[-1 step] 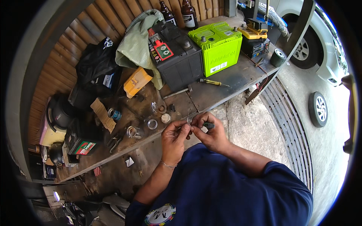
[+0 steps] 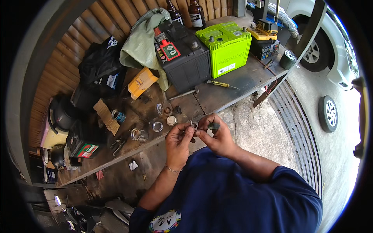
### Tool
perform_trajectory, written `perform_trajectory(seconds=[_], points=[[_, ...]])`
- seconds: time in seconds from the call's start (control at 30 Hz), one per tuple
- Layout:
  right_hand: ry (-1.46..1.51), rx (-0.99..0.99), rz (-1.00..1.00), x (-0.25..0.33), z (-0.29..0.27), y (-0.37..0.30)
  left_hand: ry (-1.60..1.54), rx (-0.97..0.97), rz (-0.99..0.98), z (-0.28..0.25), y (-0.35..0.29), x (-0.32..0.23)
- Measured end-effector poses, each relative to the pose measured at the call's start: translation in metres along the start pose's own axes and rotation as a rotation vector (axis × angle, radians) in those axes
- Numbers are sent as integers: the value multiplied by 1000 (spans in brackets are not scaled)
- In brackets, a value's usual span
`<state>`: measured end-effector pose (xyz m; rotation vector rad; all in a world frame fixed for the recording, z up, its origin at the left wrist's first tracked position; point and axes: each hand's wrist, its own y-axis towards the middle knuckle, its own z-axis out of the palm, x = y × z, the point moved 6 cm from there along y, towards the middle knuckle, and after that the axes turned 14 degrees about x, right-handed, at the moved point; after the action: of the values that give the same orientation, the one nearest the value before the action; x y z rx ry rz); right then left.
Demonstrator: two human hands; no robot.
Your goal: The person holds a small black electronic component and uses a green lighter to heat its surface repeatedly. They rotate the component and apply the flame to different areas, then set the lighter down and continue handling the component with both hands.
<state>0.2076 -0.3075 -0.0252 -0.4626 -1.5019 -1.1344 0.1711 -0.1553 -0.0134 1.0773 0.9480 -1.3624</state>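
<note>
Close together in front of my chest, at the bench's near edge, my two hands meet fingertip to fingertip. My left hand (image 2: 180,139) pinches a small metal piece (image 2: 194,125) between thumb and forefinger; its exact kind is too small to make out. My right hand (image 2: 217,136) presses thumb and fingers against the same piece. A dark green object (image 2: 213,126), partly hidden, is tucked in the right fingers. Just beyond my left hand sit a small round tub with pale contents (image 2: 171,120), a round metal lid (image 2: 157,126) and a glass jar (image 2: 139,134).
A black car battery (image 2: 182,58) and a lime green battery (image 2: 229,52) stand at the back of the workbench (image 2: 248,87). A hammer (image 2: 184,94), a yellow-handled screwdriver (image 2: 222,83) and pliers (image 2: 117,145) lie on it. A slotted floor grate (image 2: 295,124) runs at the right.
My fingers have shifted slightly around the small metal piece, which now shows at a different angle. More of the dark green object is covered by my right fingers.
</note>
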Motion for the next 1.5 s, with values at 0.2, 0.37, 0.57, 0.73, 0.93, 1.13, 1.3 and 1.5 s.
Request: perform_trajectory(seconds=[0.2, 0.37, 0.57, 0.73, 0.93, 1.13, 1.3, 1.5], points=[[478, 204, 479, -24, 21, 1, 259, -103, 78, -25, -19, -17], [561, 288, 499, -22, 36, 10, 468, -86, 103, -25, -28, -30], [494, 159, 546, -33, 44, 16, 448, -114, 96, -26, -29, -36], [484, 200, 490, -28, 47, 21, 433, -74, 112, -24, -26, -42], [522, 33, 575, -35, 42, 20, 564, -38, 114, -19, -23, -49], [527, 147, 534, -42, 37, 20, 581, -39, 111, -17, -22, -50], [531, 89, 565, -45, 36, 16, 643, -34, 129, -15, -24, -49], [545, 167, 547, -40, 39, 17, 724, -37, 194, -13, -22, -51]])
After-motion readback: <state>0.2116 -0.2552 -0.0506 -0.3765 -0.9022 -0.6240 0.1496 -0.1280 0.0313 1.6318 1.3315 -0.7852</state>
